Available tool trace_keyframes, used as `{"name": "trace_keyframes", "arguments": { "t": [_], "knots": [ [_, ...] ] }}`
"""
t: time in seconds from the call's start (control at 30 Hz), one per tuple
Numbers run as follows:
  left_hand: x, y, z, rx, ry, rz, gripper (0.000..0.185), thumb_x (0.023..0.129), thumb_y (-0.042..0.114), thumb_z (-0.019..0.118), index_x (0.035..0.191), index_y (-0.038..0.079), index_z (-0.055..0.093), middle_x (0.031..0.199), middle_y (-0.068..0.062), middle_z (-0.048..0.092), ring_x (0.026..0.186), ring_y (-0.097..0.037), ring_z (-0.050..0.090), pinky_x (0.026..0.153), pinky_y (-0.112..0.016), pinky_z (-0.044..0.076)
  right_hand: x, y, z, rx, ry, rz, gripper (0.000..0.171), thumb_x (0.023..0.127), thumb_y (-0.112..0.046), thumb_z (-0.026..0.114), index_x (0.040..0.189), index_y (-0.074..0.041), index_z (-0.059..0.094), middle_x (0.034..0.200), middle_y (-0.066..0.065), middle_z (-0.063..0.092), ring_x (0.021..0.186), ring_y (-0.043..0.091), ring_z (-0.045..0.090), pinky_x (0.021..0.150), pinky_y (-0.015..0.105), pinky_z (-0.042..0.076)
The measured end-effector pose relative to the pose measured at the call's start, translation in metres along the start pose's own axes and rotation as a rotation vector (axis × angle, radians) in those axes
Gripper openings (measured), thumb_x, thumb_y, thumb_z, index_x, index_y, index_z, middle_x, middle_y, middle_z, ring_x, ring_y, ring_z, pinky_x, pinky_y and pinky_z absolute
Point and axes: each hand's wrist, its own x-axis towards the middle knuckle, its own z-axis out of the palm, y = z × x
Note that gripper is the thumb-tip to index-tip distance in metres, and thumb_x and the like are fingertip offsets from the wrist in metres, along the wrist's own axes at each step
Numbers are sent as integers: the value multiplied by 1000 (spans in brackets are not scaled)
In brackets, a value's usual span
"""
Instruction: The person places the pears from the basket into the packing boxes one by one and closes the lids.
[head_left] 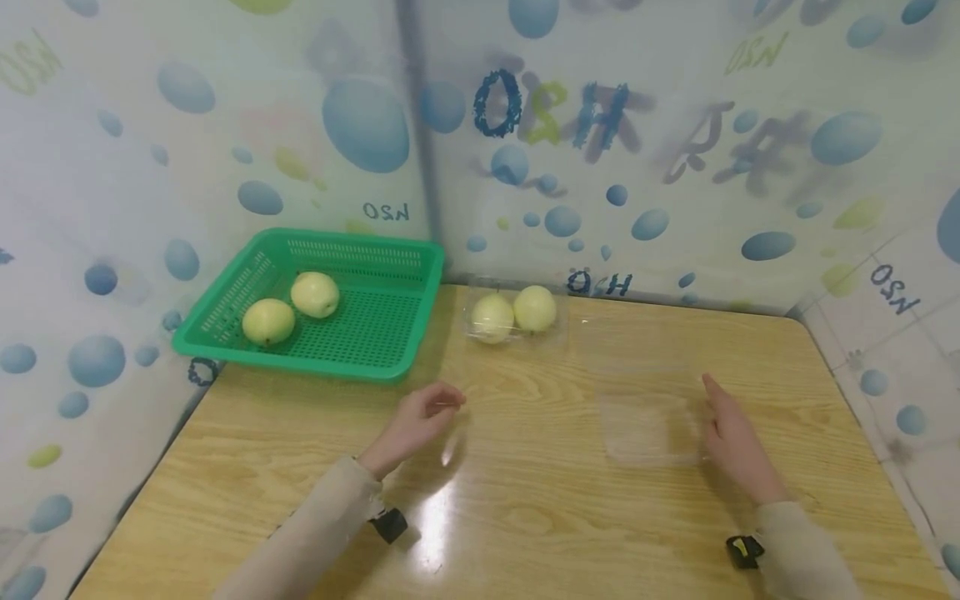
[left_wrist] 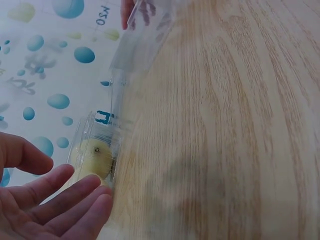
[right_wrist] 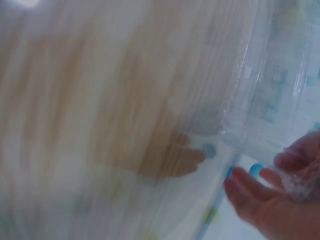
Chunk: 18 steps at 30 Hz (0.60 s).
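My right hand (head_left: 738, 442) grips the right edge of a clear plastic clamshell box (head_left: 648, 429), which stands opened out with nothing inside. The right wrist view shows the thumb and fingers of that hand at the clear plastic wall (right_wrist: 245, 100). My left hand (head_left: 427, 417) hovers over the table with relaxed, slightly bent fingers and holds nothing. Beyond it, near the wall, another clear plastic box (head_left: 561, 321) contains two pale yellow-green pears (head_left: 535, 309). In the left wrist view the left fingers (left_wrist: 75, 210) overlap this filled box.
A green plastic basket (head_left: 360, 367) stands at the back left of the wooden table (head_left: 540, 517), with two more pears (head_left: 315, 294) in it. A patterned sheet (head_left: 675, 183) with blue drops hangs directly behind the table.
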Motion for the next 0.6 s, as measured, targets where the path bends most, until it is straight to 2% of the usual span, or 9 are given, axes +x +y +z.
{"name": "trace_keyframes", "arguments": {
  "t": [0.17, 0.23, 0.3, 0.37, 0.4, 0.43, 0.47, 0.53, 0.6],
  "knots": [
    [-1, -1, -1, -5, -11, 7, 19, 89, -5, 56, 107, -7, 62, 107, -20, 64, 103, -35, 61, 94, -44, 49, -4, -20, 11, -19, -21, 89, 57, 92, 10, 33, 145, 17, 13, 143, 43, 21, 129, 58, 23, 105, 66, 20],
    [0, -1, -1, -9, -16, 3, 19, 89, -5, 56, 107, -6, 62, 107, -19, 64, 103, -34, 61, 94, -44, 49, -6, -30, 16, -59, -14, 107, 58, 91, 11, 36, 145, 17, 14, 144, 42, 21, 128, 57, 27, 102, 66, 27],
    [0, -1, -1, -10, -19, -1, 18, 89, -5, 56, 107, -6, 62, 106, -19, 64, 102, -33, 61, 94, -44, 49, -7, -39, 20, -112, -16, 112, 59, 91, 11, 41, 143, 19, 15, 144, 42, 20, 117, 54, 40, 90, 58, 44],
    [1, -1, -1, -12, -24, 1, 18, 89, -5, 56, 106, -6, 62, 106, -19, 65, 102, -33, 61, 94, -44, 49, -8, -48, 25, -165, -19, 111, 60, 90, 11, 44, 142, 21, 15, 144, 43, 19, 91, 45, 54, 67, 45, 52],
    [1, -1, -1, -11, -29, 11, 18, 89, -5, 55, 106, -6, 62, 105, -19, 65, 101, -33, 61, 94, -44, 49, -9, -51, 27, -200, -15, 104, 61, 89, 10, 46, 141, 22, 17, 143, 43, 20, 79, 40, 54, 54, 41, 49],
    [1, -2, 0, -8, -34, 23, 17, 89, -5, 55, 105, -7, 61, 104, -19, 65, 101, -33, 61, 94, -44, 49, -9, -55, 29, -233, -9, 95, 61, 89, 8, 48, 140, 22, 19, 143, 43, 21, 71, 37, 54, 48, 37, 46],
    [1, -2, 0, -8, -35, 26, 17, 89, -6, 55, 104, -7, 62, 103, -18, 65, 100, -33, 61, 94, -44, 49, -9, -58, 30, -265, -3, 85, 62, 87, 7, 50, 140, 22, 21, 142, 43, 23, 60, 31, 49, 41, 35, 39],
    [2, -2, 0, -9, -42, 34, 16, 89, -6, 55, 103, -7, 62, 102, -17, 65, 99, -33, 61, 94, -44, 49, -10, -64, 30, -330, 22, 55, 63, 83, 5, 53, 138, 22, 27, 140, 42, 30, 54, 30, 50, 41, 36, 41],
    [2, -2, 1, -5, -47, 42, 15, 89, -6, 55, 102, -6, 62, 100, -16, 65, 99, -32, 62, 93, -44, 49, -12, -69, 29, -400, 53, 26, 62, 79, 2, 56, 135, 20, 36, 136, 39, 39, 66, 39, 57, 52, 46, 48]
  ]
}}
